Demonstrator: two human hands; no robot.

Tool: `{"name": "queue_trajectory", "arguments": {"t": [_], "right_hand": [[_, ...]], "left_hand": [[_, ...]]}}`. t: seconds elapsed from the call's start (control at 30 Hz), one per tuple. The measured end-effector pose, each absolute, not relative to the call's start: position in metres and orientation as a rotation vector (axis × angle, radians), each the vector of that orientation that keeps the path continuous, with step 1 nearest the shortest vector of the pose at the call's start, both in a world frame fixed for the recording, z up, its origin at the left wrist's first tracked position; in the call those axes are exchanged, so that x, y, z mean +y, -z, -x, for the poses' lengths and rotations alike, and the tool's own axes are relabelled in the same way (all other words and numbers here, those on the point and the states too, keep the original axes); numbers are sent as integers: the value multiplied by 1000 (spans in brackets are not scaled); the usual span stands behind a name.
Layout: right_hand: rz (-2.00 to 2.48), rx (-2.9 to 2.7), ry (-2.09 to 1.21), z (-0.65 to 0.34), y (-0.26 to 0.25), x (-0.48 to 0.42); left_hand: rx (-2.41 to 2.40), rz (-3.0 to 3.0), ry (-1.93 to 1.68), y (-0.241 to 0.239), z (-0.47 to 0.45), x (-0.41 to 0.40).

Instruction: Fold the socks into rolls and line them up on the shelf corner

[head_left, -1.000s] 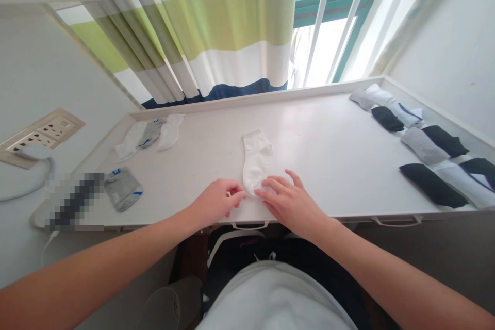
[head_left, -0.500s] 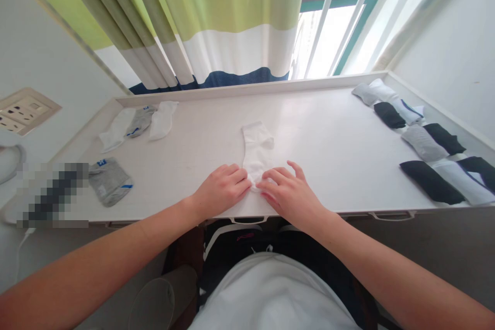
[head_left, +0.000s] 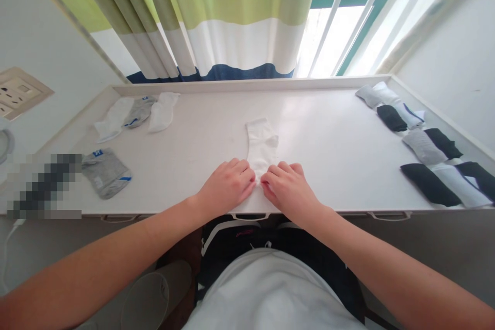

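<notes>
A white sock [head_left: 263, 142] lies flat on the white desk, its cuff toward the window and its near end between my hands. My left hand [head_left: 231, 181] has its fingers curled closed on the near left corner of the sock. On the near right corner, my right hand [head_left: 286, 184] pinches the fabric with thumb and fingers together. The part of the sock under the fingertips is hidden.
Left on the desk [head_left: 185, 175] lie a grey sock [head_left: 106, 172], another grey sock [head_left: 139, 112] and white socks [head_left: 164, 112]. Along the right side sit several folded socks, black [head_left: 430, 184], grey [head_left: 424, 146] and white. A raised rim [head_left: 251, 85] edges the back.
My right hand's fingers, partly spread before, have closed on the sock's near end. The near end looks more gathered under both hands. The camera view has shifted slightly.
</notes>
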State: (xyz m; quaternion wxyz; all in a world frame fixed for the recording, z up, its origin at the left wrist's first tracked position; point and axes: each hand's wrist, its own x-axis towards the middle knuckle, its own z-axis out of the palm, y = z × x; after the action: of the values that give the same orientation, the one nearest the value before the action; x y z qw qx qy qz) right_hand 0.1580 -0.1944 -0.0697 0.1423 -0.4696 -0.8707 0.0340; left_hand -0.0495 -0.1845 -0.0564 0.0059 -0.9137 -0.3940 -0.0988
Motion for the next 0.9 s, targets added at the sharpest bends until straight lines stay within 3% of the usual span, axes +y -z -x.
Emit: {"name": "queue_trajectory", "arguments": {"t": [0.23,0.37,0.63,0.77,0.9], "right_hand": [[1539,-2489,-553,-154,50,-179],[1551,-2476,-477,-156,52,-181],[1199,-2543,-6,-173,68,-198],[1252,-2543,-44,-171,69,-194],[1397,-2530,-287,-165,60,-187]], "left_hand": [[-1175,2846,291,59,45,-186],[-1446,2914,414,62,40,-181],[-1771,2914,475,55,33,-178],[-1775,2885,464,54,33,-181],[-1485,2776,436,56,36,-187]]}}
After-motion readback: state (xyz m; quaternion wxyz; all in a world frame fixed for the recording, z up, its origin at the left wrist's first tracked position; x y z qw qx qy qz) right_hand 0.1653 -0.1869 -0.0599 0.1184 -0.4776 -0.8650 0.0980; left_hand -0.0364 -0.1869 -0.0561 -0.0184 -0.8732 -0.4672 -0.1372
